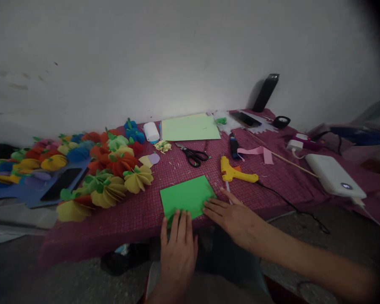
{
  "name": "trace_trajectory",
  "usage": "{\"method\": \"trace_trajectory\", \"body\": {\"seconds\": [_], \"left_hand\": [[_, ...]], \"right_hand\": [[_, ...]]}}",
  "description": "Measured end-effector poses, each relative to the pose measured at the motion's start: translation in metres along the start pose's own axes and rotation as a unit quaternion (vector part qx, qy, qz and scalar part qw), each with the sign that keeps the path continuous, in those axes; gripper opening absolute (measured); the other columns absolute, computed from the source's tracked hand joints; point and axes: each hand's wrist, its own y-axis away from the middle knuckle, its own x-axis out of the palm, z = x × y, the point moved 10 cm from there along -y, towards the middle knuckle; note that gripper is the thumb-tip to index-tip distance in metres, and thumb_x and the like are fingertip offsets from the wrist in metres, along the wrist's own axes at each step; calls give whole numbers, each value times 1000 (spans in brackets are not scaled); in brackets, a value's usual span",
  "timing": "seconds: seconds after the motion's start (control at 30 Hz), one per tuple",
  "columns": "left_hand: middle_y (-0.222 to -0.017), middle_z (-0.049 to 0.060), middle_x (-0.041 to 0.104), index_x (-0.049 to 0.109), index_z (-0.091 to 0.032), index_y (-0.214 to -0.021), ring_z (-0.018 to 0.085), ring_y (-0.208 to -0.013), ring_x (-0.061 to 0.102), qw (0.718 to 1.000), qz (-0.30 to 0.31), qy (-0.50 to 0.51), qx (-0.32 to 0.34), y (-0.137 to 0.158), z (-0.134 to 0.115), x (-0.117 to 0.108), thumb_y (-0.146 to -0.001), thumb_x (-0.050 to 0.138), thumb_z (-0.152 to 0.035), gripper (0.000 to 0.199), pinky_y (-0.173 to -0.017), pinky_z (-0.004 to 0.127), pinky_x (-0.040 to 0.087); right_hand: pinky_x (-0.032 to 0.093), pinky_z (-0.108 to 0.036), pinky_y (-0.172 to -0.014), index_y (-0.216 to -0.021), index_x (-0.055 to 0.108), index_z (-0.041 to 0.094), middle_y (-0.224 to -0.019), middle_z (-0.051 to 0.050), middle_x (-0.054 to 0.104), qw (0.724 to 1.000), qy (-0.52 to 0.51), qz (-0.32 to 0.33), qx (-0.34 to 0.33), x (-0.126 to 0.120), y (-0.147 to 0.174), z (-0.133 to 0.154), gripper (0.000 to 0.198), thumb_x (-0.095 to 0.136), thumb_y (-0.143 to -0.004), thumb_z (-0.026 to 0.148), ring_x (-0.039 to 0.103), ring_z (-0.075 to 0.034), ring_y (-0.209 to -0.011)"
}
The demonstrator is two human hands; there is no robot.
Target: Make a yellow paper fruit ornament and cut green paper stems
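A green sheet of paper (pixel 186 195) lies at the front edge of the cloth-covered table. My left hand (pixel 178 240) rests on its near edge, fingers stretched out flat. Across its right corner lie the extended fingers of my right hand (pixel 231 213). Just beyond that hand is a yellow glue gun (pixel 240 174) on its side. Black-handled scissors (pixel 194 156) lie behind the green sheet, with small paper scraps (pixel 162 146) to their left.
Colourful paper pumpkins (pixel 109 190) crowd the left side. Pale green sheets (pixel 190 128) lie by the wall. To the right are a pink ribbon (pixel 256 152), a wooden stick (pixel 288 161), a white power bank (pixel 334 175) and a cable (pixel 285 200). A black bottle (pixel 266 93) leans on the wall.
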Motion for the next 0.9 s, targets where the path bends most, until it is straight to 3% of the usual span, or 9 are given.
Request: {"method": "trace_trajectory", "body": {"seconds": [0.53,0.9], "left_hand": [[-103,7,65,59,-17,-116,21,-98,56,1000,-10,11,-13,7,28,-19,-88,46,-24,32,-99,45,27],[-97,9,66,62,-14,-109,22,-92,58,999,-45,0,-14,20,49,-33,-86,47,-21,28,-89,42,37]], "right_hand": [[7,-57,-107,-127,47,19,-129,-8,55,1000,23,10,16,9,11,-9,45,36,-85,10,41,-22,-125],[16,-56,-106,-124,50,18,-121,-8,60,997,70,1,29,-2,17,-17,47,40,-79,7,42,-23,-124]]}}
